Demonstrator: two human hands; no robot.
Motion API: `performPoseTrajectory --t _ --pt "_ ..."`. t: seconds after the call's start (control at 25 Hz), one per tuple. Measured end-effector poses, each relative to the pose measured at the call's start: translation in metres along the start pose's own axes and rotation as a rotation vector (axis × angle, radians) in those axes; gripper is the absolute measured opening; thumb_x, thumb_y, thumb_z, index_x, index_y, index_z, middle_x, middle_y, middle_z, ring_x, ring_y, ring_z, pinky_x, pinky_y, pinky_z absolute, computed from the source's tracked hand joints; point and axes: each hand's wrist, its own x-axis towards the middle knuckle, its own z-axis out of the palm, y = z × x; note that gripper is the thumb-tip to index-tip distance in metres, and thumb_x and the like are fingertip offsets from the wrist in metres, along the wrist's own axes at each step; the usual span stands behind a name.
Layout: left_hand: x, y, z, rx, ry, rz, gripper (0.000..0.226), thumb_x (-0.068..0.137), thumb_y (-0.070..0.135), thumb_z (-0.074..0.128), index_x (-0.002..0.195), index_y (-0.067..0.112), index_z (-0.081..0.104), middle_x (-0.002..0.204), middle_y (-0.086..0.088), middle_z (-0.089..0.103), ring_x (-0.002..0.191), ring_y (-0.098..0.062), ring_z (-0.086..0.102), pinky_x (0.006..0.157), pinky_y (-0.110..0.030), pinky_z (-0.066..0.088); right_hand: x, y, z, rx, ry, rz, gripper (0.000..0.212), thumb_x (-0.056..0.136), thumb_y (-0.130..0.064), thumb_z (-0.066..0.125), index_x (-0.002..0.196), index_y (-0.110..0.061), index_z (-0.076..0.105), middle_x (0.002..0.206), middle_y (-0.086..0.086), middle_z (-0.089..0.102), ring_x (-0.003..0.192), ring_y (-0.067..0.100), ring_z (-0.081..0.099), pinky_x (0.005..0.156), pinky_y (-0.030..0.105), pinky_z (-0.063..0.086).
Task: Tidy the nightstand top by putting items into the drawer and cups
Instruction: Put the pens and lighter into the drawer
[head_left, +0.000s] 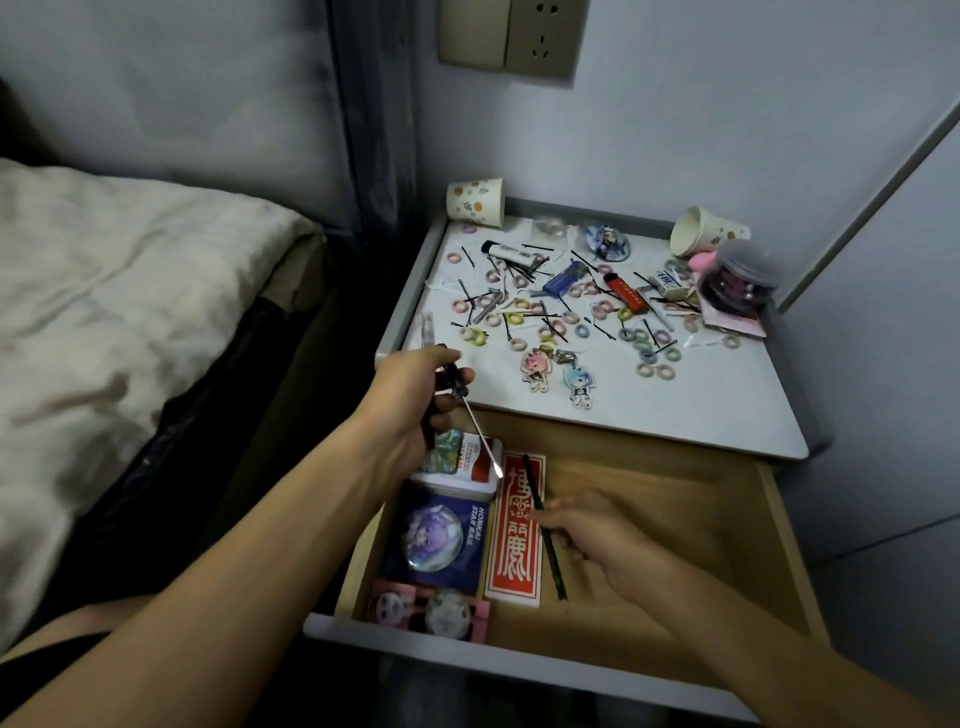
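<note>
The nightstand's wooden drawer (691, 519) stands pulled open below the white top (691, 410). My left hand (415, 400) hovers over the drawer's back left corner and grips a small dark-handled screwdriver (480, 439), its metal shaft pointing down to the right. Inside the drawer, my right hand (602, 535) pinches a thin dark green pencil (543, 525) lying along a red and white box (517, 525). Two paper cups sit at the back of the top: one (475, 200) at the left corner, one (704, 231) tipped on its side at the right.
Hair ties, bobby pins, a blue lighter (563, 279), a red lighter (626, 292), a round badge (608, 241), two keychain charms (558, 371) and a clear tub (737, 280) litter the top. The drawer's left side holds a tin and badge cards. A bed (130, 312) lies left.
</note>
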Motion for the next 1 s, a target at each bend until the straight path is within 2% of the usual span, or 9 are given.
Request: performPoseTrajectory --t 0.12,0.24,0.4,0.48,0.6,0.68,0.76,0.84,1.0 --pt "0.001 0.003 -0.002 0.011 0.014 0.008 0.012 0.097 0.014 0.05 0.108 0.01 0.054 0.067 -0.002 0.058 0.04 -0.006 0.032 0.034 -0.016 0.023 0.021 0.0 0.017 -0.072 0.073 -0.058 0.02 0.094 -0.014 0.06 0.109 -0.001 0.059 0.087 0.008 0.069 0.068 0.013 0.063 0.054 0.021 0.047" --pt "0.001 0.006 -0.004 0.0 -0.004 -0.002 0.01 0.097 0.013 0.05 0.106 0.01 0.053 0.065 -0.002 0.057 0.043 -0.008 0.029 0.033 -0.017 0.022 0.036 -0.005 0.035 -0.203 0.161 -0.123 0.014 0.091 -0.01 0.065 0.099 0.0 0.061 0.068 0.005 0.062 0.052 0.012 0.057 0.049 0.021 0.049" --pt "0.001 0.008 -0.003 0.005 -0.021 -0.008 0.009 0.098 0.013 0.048 0.105 0.01 0.053 0.065 -0.003 0.056 0.045 -0.009 0.027 0.034 -0.016 0.021 0.047 -0.006 0.048 -0.218 0.189 -0.11 0.009 0.088 -0.008 0.067 0.086 -0.006 0.059 0.067 0.006 0.062 0.051 0.015 0.06 0.046 0.021 0.051" --pt "0.002 0.008 -0.003 0.02 -0.013 -0.013 0.01 0.098 0.013 0.047 0.105 0.01 0.053 0.067 -0.003 0.056 0.046 -0.009 0.026 0.034 -0.016 0.021 0.051 -0.007 0.05 -0.205 0.193 -0.119 0.016 0.088 -0.006 0.067 0.075 -0.008 0.058 0.064 0.005 0.062 0.048 0.014 0.059 0.044 0.02 0.051" --pt "0.002 0.009 -0.002 0.018 -0.009 -0.023 0.009 0.099 0.012 0.046 0.105 0.01 0.052 0.067 -0.004 0.056 0.046 -0.009 0.027 0.034 -0.016 0.021 0.053 -0.007 0.052 -0.175 0.203 -0.126 0.005 0.087 -0.004 0.068 0.087 0.001 0.066 0.066 0.006 0.063 0.045 0.011 0.058 0.042 0.017 0.049" --pt "0.001 0.008 -0.002 0.011 -0.01 -0.032 0.008 0.099 0.012 0.045 0.105 0.011 0.051 0.067 -0.004 0.056 0.045 -0.008 0.028 0.035 -0.016 0.021 0.054 -0.005 0.051 -0.152 0.2 -0.117 0.011 0.087 -0.005 0.068 0.094 0.003 0.067 0.071 0.008 0.067 0.049 0.013 0.061 0.049 0.021 0.054" --pt "0.0 0.008 -0.001 0.011 -0.013 -0.041 0.008 0.1 0.011 0.044 0.106 0.011 0.05 0.067 -0.004 0.056 0.045 -0.008 0.027 0.035 -0.016 0.02 0.049 -0.007 0.045 -0.14 0.189 -0.143 0.008 0.089 -0.006 0.066 0.094 -0.001 0.067 0.074 0.009 0.068 0.055 0.016 0.065 0.062 0.029 0.059" --pt "-0.002 0.007 0.001 0.005 -0.028 -0.045 0.009 0.099 0.011 0.045 0.106 0.01 0.05 0.066 -0.003 0.055 0.045 -0.008 0.027 0.035 -0.016 0.02 0.03 -0.015 0.031 -0.075 0.178 -0.209 0.006 0.093 -0.007 0.06 0.095 -0.004 0.065 0.073 0.007 0.066 0.06 0.016 0.063 0.069 0.034 0.058" --pt "-0.007 -0.006 0.014 0.053 -0.103 -0.031 0.019 0.099 0.019 0.047 0.109 0.006 0.058 0.066 0.0 0.056 0.046 -0.008 0.031 0.037 -0.016 0.023 -0.041 -0.04 -0.01 0.015 0.176 -0.509 0.011 0.096 -0.018 0.056 0.096 -0.015 0.067 0.079 -0.001 0.067 0.065 0.008 0.06 0.059 0.02 0.049"
